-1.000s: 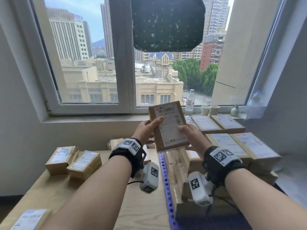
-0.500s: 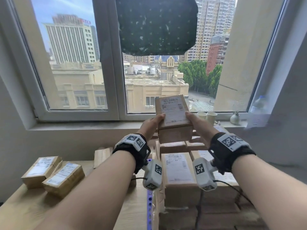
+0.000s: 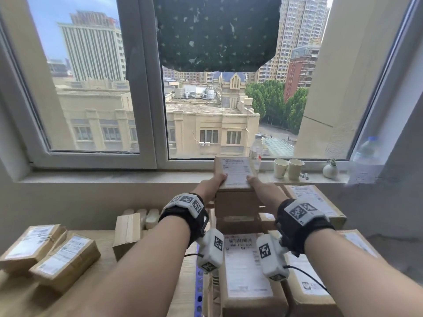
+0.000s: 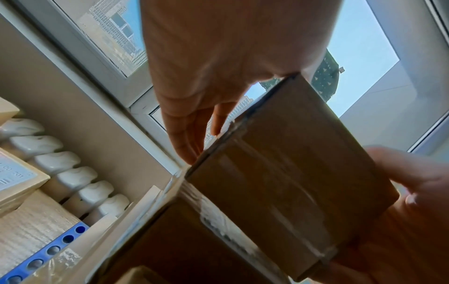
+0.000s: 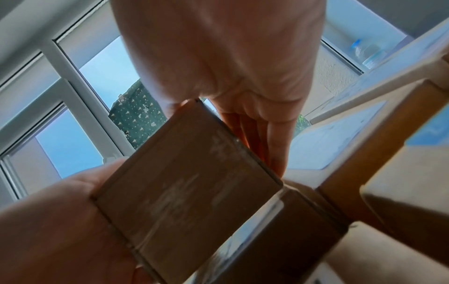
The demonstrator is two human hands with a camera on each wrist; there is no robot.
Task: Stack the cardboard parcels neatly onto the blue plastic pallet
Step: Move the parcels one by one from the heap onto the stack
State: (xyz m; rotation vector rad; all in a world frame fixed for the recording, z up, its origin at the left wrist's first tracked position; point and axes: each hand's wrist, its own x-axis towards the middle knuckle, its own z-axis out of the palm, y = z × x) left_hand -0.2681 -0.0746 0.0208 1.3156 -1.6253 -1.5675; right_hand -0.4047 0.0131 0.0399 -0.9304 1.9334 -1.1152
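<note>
A small cardboard parcel (image 3: 235,172) with a white label lies flat on top of a column of parcels (image 3: 237,207) at the back of the blue pallet (image 3: 198,291). My left hand (image 3: 216,181) holds its left side and my right hand (image 3: 257,183) its right side, each with the thumb on the label. In the left wrist view the fingers (image 4: 192,138) run straight down the parcel's (image 4: 291,163) side. The right wrist view shows the same on the parcel's (image 5: 189,182) other side, with the fingers (image 5: 272,146) flat along it. Its underside looks to touch the box below.
More labelled parcels (image 3: 247,271) fill the pallet near me and to the right (image 3: 313,200). On the wooden table (image 3: 96,291) at left lie two loose parcels (image 3: 29,245) (image 3: 66,259) and one on end (image 3: 127,232). The windowsill holds a bottle (image 3: 256,152), paper cups (image 3: 288,168) and a vase (image 3: 330,170).
Both hands carried the parcel forward and laid it flat, label up, down onto the back column. My view shifted right over the pallet.
</note>
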